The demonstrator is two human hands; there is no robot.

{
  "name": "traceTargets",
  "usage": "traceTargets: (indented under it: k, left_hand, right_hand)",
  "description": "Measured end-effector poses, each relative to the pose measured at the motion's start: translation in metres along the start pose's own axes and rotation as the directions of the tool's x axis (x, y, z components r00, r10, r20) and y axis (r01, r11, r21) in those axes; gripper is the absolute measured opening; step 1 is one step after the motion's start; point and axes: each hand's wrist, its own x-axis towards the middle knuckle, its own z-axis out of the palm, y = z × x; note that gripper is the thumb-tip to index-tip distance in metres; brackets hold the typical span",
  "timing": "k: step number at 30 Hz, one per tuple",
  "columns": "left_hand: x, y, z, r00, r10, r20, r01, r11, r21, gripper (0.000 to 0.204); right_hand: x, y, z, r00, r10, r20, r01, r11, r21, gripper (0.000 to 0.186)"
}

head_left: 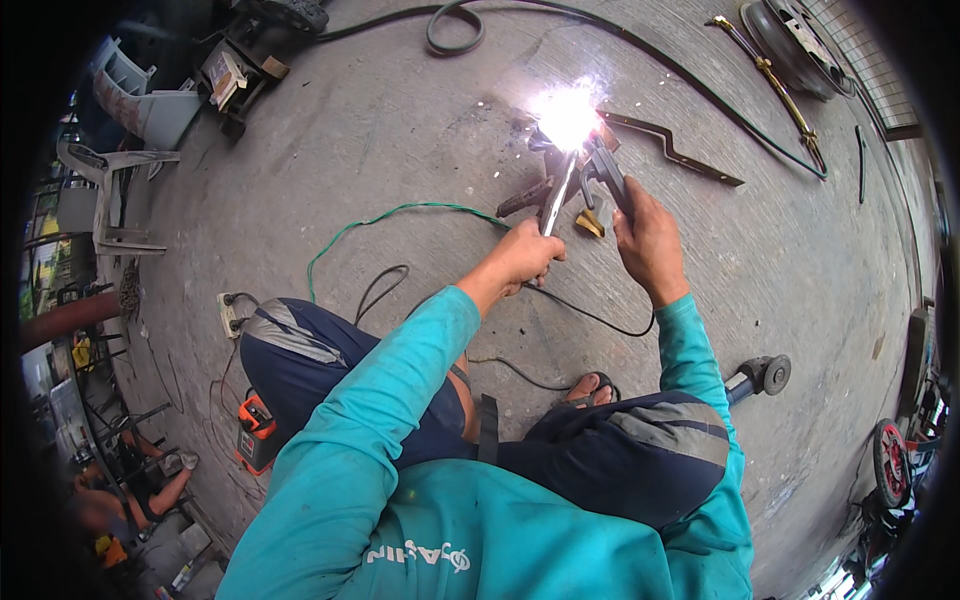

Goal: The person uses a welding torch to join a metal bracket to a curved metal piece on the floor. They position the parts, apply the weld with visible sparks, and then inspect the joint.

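The scene is viewed from the person's head through a wide fisheye lens, aimed steeply down at the grey concrete floor (810,290). The teal long-sleeved sweatshirt (545,525) is seen near at six o'clock, and the white welding glare (568,116) farther off at one o'clock. Toward the margins, straight edges are bowed.

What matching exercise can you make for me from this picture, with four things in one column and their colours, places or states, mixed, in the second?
Column 1
1. Left hand
2. Right hand
3. Grinder
4. Sleeves

Column 2
A. on the floor, at the right side of the picture
B. teal
C. holds the dark electrode holder
D. holds the shiny metal tube

Right pairs: 1-D, 2-C, 3-A, 4-B
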Motion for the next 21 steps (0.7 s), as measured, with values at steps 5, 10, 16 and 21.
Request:
traceTargets:
  k: [5,10,16,21]
  left_hand:
    - [-0.001,0.001,0.0,1.0,-0.005,0.001,0.005,1.0,0.003,0.026]
    - [0.006,-0.008,-0.003,0.999,0.031,0.017,-0.031,0.999,-0.016,0.027]
    - [0.006,-0.003,-0.001,1.0,0.014,0.014,-0.014,1.0,-0.003,0.028]
    - [0.003,-0.001,-0.001,1.0,0.009,0.018,-0.009,1.0,-0.002,0.029]
  right_hand:
    - [0.004,-0.011,-0.009,0.993,0.077,0.084,-0.077,0.997,0.005,0.051]
    - [0.004,-0.006,-0.008,0.999,-0.007,0.045,0.005,0.999,0.033,0.051]
    - [0.002,-0.005,-0.015,0.998,0.033,-0.06,-0.027,0.994,0.105,0.053]
    - [0.002,-0.008,-0.018,0.998,0.058,-0.013,-0.056,0.991,0.118,0.05]
